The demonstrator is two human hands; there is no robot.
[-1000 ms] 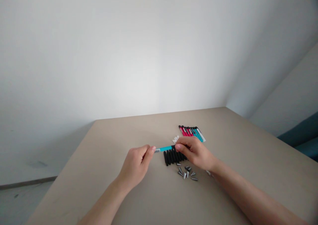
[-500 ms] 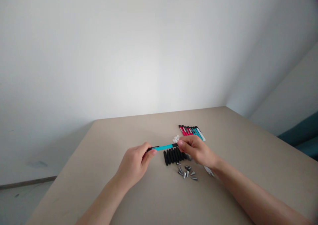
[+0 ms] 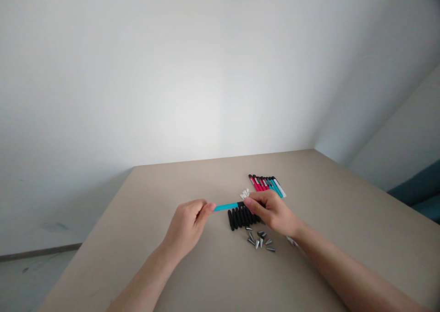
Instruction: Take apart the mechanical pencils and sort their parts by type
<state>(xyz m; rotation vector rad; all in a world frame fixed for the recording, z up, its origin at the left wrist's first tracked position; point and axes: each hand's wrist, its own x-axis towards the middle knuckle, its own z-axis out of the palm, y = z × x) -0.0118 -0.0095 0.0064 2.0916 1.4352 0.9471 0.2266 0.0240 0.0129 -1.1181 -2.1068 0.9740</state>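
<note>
A blue pen barrel (image 3: 226, 207) is held nearly level above the table, between both hands. My left hand (image 3: 189, 222) is closed on its left end, with the thumb along it. My right hand (image 3: 270, 208) pinches the dark right end between thumb and fingers. Below the barrel lies a row of black grips (image 3: 240, 217), partly covered by my right hand. Small white parts (image 3: 244, 193) sit just behind my right fingers. Nearer to me are several silver metal cone tips (image 3: 261, 242), loosely scattered.
Red, blue and white pen barrels (image 3: 267, 186) lie in a row behind my right hand. White thin pieces (image 3: 291, 241) show partly under my right wrist. The beige table (image 3: 165, 183) meets a pale wall at its back edge.
The black clip that showed on the barrel beside my left thumb is out of sight now. Both hands keep their hold, and the view has shifted slightly.
</note>
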